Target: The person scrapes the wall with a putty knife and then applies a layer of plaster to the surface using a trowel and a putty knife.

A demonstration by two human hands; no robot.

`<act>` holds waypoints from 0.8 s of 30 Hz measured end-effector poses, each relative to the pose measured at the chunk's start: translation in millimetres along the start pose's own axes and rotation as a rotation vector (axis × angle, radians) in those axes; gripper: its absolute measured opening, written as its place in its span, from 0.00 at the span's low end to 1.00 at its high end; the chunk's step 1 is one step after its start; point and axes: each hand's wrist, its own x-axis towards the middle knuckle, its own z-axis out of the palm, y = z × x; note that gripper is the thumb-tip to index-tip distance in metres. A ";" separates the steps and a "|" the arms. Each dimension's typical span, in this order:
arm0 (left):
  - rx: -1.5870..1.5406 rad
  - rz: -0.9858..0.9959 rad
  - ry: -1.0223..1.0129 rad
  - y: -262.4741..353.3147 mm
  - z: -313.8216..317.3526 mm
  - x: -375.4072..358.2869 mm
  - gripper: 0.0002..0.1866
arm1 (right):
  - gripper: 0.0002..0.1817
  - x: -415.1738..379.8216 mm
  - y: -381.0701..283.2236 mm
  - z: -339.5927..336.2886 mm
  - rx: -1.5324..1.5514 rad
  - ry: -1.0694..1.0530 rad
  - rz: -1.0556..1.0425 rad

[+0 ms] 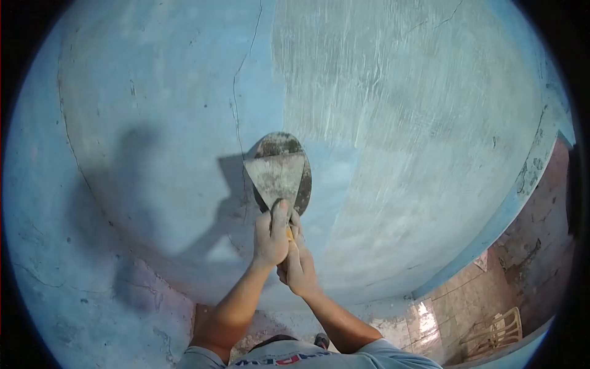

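A putty knife (275, 174) with a wide, worn, triangular metal blade points up in front of the wall (184, 111). My left hand (269, 240) is closed around its lower end, with the thumb lying on the narrow base of the blade. Just to the right and slightly lower, my right hand (299, 267) is closed at the handle, where a bit of yellow shows between the hands. Behind the blade is a dark, oval, stained plate (303, 194); which hand supports it is hidden. Dust covers the fingers of both hands.
Blue paint and thin cracks mark the wall, with a pale, streaky coated patch (405, 92) at upper right. To the lower right are a tiled floor (458, 307) and a light plastic chair (495, 335). A wall edge (485, 243) curves beside an opening.
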 end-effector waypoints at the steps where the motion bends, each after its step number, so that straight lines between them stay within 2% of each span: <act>1: 0.050 -0.018 0.002 -1.2 -1.1 -1.1 0.30 | 0.31 3.4 -6.4 1.7 0.006 -0.004 -0.006; 5: 0.008 0.072 -0.067 55.3 6.6 62.4 0.31 | 0.33 51.4 -55.2 -4.1 0.018 -0.080 0.007; 8: 0.087 0.117 -0.064 69.1 6.6 72.7 0.32 | 0.34 64.4 -67.3 -2.9 0.032 -0.118 0.019; 9: -0.022 0.081 -0.072 54.9 3.1 65.8 0.30 | 0.34 56.3 -56.1 -2.6 -0.021 -0.104 0.002; 12: -0.018 0.071 -0.002 15.2 -5.0 16.2 0.27 | 0.32 21.2 -7.7 0.5 -0.184 -0.040 -0.214; 13: -0.034 0.070 -0.006 17.4 -4.6 7.4 0.27 | 0.31 25.3 -7.0 3.8 -0.337 -0.009 -0.430; 16: -0.006 0.086 -0.039 40.3 -3.3 31.1 0.28 | 0.30 23.7 -29.4 10.0 -0.054 -0.034 -0.202; 19: 0.003 0.084 -0.066 68.3 -1.3 72.7 0.30 | 0.29 63.4 -67.4 2.4 -0.010 -0.124 -0.006; 21: 0.050 0.090 -0.038 75.6 1.6 81.1 0.31 | 0.29 73.4 -72.2 5.4 -0.013 -0.113 -0.054; 24: -0.018 0.074 -0.006 25.4 -8.2 36.5 0.29 | 0.30 37.0 -25.4 10.6 -0.108 -0.011 -0.159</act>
